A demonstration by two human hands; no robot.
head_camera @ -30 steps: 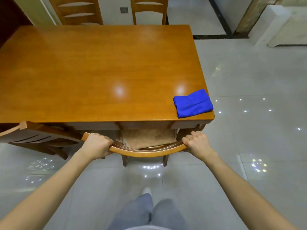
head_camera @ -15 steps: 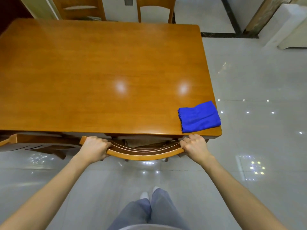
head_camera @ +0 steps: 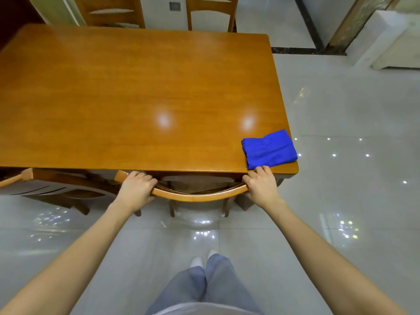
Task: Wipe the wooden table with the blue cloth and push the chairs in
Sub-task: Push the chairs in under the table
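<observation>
The wooden table (head_camera: 136,98) fills the upper left of the head view. A folded blue cloth (head_camera: 269,149) lies on its near right corner. Directly in front of me a wooden chair (head_camera: 200,197) stands tucked under the near edge, with only its curved top rail and part of the seat showing. My left hand (head_camera: 136,188) grips the left end of that rail. My right hand (head_camera: 261,184) grips the right end, its knuckles just below the cloth and the table edge.
A second chair (head_camera: 52,187) stands at the near left, partly under the table. Two more chairs (head_camera: 111,11) (head_camera: 210,10) stand along the far side. Glossy grey tile floor (head_camera: 352,178) stretches to the right; white furniture (head_camera: 386,39) sits at the far right.
Both hands have pushed the chair forward under the table. Its seat was mostly visible a second ago and is now nearly hidden beneath the edge. The cloth has not moved on the table.
</observation>
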